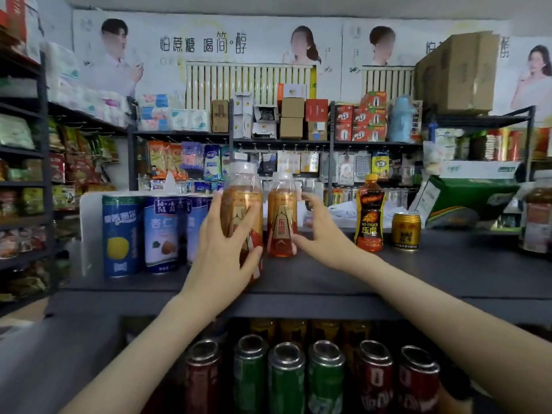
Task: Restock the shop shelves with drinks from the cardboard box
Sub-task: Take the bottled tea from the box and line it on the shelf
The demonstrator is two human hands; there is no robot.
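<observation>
While restocking the dark shelf (418, 270): left grip (221, 252) wrapped round the near amber bottle (239, 201), keeping it upright at the near edge; right grip (322, 234) clasping the far bottle (282, 216), probably to line it up behind. Cardboard box out of shot; label print blurred, near bottle's base hidden by fingers.

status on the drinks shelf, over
Left hand grips front tea bottle. Right hand holds rear tea bottle, upright on shelf. Hi-Tiger bottle, gold can stand right, apart.
</observation>
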